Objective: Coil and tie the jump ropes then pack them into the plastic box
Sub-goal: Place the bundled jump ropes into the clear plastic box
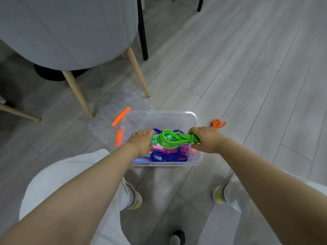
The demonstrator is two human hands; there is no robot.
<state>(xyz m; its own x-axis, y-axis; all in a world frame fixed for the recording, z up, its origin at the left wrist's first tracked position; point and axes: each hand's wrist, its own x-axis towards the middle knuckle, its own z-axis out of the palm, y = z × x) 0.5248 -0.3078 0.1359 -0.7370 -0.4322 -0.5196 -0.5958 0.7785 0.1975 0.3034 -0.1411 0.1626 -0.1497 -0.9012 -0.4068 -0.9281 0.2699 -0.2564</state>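
A clear plastic box (160, 117) stands on the floor in front of my feet. Over it I hold a coiled green jump rope (172, 137): my left hand (142, 140) grips the end with the green-and-white handles, my right hand (205, 139) grips the other end of the coil. Below it in the box lie a pink tied rope (172, 149) and a blue tied rope (168, 156); another blue rope (159, 130) shows behind the green one. An orange rope (218, 123) lies on the floor right of the box.
The box's clear lid (113, 114) with orange clips lies on the floor to the left, partly under the box. A grey chair (70, 32) with wooden legs (138, 71) stands behind it, and a black leg (142, 29) further back. Grey plank floor stretches to the right.
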